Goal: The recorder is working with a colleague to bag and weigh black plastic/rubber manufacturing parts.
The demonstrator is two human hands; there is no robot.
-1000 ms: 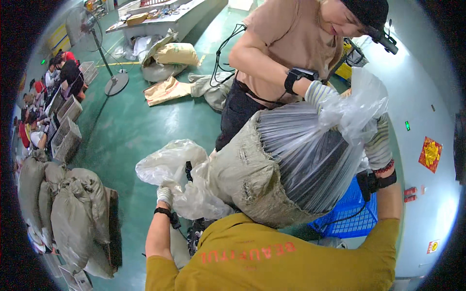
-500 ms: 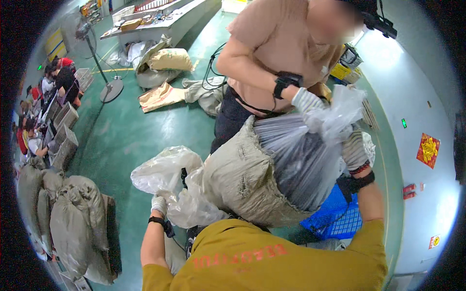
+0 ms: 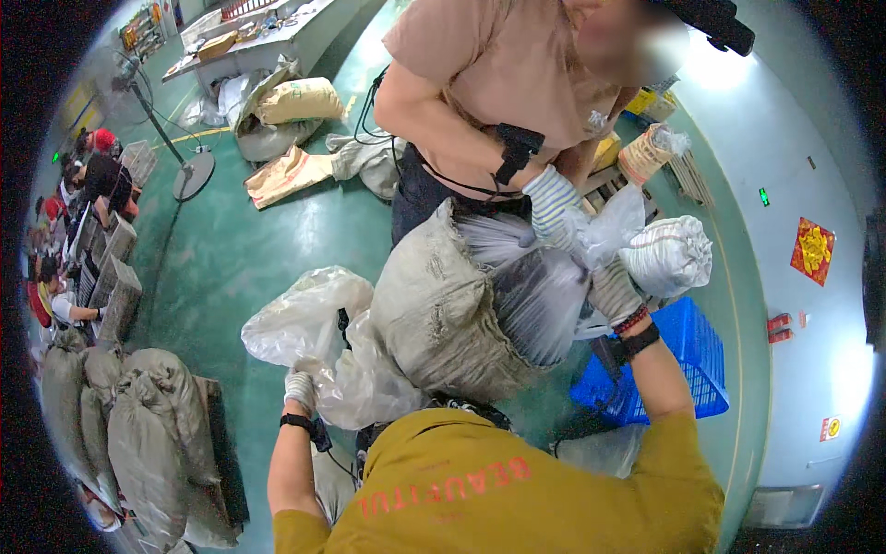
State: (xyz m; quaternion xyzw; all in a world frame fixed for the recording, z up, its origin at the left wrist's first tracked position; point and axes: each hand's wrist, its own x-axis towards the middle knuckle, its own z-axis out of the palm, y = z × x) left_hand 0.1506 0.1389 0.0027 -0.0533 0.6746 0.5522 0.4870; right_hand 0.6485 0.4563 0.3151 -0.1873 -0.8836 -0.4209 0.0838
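My left hand (image 3: 299, 390), in a white knit glove, is closed on the edge of a loose, crumpled clear plastic bag (image 3: 305, 319). A bulging grey woven sack (image 3: 438, 300) leans in front of me, its mouth tilted to the right. Out of that mouth comes a clear plastic liner (image 3: 544, 305) with dark contents that I cannot make out. My right hand (image 3: 616, 294), in a striped glove, is closed on the gathered liner below its twisted neck. A co-worker's striped-gloved hand (image 3: 551, 205) grips the same liner from the far side.
The co-worker (image 3: 498, 83) stands close across the sack. A blue plastic crate (image 3: 697, 360) and a white bundle (image 3: 669, 257) are at right. Full woven sacks (image 3: 148, 452) stand at left. Further off are a stand fan (image 3: 193, 175), paper sacks (image 3: 300, 100) and a long table (image 3: 268, 51).
The gathered liner and my right hand have moved left and down, toward the sack. The co-worker's hand has moved along with it. My left hand keeps its hold on the loose plastic bag.
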